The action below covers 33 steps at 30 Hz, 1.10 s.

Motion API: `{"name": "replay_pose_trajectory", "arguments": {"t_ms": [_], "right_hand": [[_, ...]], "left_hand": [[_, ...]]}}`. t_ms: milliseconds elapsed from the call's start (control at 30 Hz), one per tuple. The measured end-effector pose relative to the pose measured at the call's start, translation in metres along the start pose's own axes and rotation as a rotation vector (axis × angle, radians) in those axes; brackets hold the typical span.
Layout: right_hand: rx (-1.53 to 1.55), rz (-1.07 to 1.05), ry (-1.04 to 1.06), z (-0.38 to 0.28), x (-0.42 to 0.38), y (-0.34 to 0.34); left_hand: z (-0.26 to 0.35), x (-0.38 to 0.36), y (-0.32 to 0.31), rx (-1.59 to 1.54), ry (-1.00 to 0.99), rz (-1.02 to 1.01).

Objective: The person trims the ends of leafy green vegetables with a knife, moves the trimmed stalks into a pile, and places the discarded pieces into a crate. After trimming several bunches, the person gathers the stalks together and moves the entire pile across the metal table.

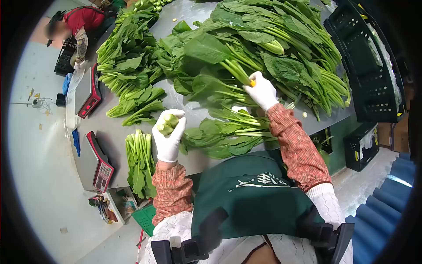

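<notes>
Cannot read the nearer scale keypad (103,173), too small; cannot see the big greens pile (285,33) whole, cut off at the top.

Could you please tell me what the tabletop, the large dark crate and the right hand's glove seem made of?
Tabletop: probably stainless steel, grey and softly shiny. Large dark crate: likely moulded plastic, dull-surfaced, with perforated walls. Right hand's glove: matte white, perhaps thin fabric; no weave is discernible.

Gloved left hand (168,144) curled, gloved right hand (262,91) pinching farther forward, forearms (298,145) extended
</notes>
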State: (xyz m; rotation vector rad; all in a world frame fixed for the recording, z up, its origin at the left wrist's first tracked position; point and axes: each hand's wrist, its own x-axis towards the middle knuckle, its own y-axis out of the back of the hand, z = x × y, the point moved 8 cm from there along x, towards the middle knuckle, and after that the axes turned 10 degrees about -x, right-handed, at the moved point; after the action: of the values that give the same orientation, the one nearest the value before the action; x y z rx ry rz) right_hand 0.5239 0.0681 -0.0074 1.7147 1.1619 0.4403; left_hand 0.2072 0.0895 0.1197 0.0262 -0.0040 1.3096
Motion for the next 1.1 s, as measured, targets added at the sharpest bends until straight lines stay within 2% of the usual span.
{"name": "replay_pose_trajectory", "arguments": {"t_ms": [33, 100, 133, 167, 233, 433, 567, 633, 700, 833, 900, 1033, 1100], "right_hand": [[0.042, 0.091, 0.029, 0.000, -0.006, 0.011], [0.290, 0.109, 0.117, -0.006, -0.022, 0.032], [0.483, 0.072, 0.171, -0.003, -0.024, 0.035], [0.693, -0.049, 0.155, -0.011, -0.039, 0.051], [0.923, -0.226, 0.001, -0.007, -0.067, 0.070], [1.283, -0.392, -0.037, 0.022, -0.114, 0.066], [1.429, -0.461, -0.093, 0.028, -0.126, 0.058], [1.428, -0.462, -0.090, 0.027, -0.128, 0.054], [1.421, -0.473, -0.125, 0.024, -0.131, 0.052], [1.289, -0.509, -0.118, 0.019, -0.138, 0.053], [1.205, -0.477, -0.099, 0.014, -0.139, 0.067], [1.077, -0.460, 0.020, 0.018, -0.134, 0.072], [1.004, -0.482, 0.084, 0.008, -0.136, 0.085]], "left_hand": [[-0.002, 0.000, 0.002, -0.001, 0.009, 0.006], [-0.008, 0.000, 0.009, -0.002, 0.028, 0.012], [-0.004, 0.000, 0.009, 0.058, -0.011, 0.015], [-0.004, 0.000, 0.008, 0.052, -0.007, 0.009], [-0.002, -0.001, 0.005, 0.036, -0.001, 0.003], [0.019, -0.007, -0.034, 0.225, -0.109, -0.098], [0.029, -0.018, -0.088, 0.432, -0.407, -0.269], [0.047, -0.027, -0.119, 0.571, -0.596, -0.369], [0.059, -0.036, -0.147, 0.574, -0.702, -0.432], [0.056, -0.042, -0.191, 0.794, -0.934, -0.502], [0.051, -0.043, -0.198, 0.789, -0.961, -0.571], [0.048, -0.039, -0.196, 0.784, -0.917, -0.582], [0.050, -0.033, -0.193, 0.712, -0.794, -0.628]]}}
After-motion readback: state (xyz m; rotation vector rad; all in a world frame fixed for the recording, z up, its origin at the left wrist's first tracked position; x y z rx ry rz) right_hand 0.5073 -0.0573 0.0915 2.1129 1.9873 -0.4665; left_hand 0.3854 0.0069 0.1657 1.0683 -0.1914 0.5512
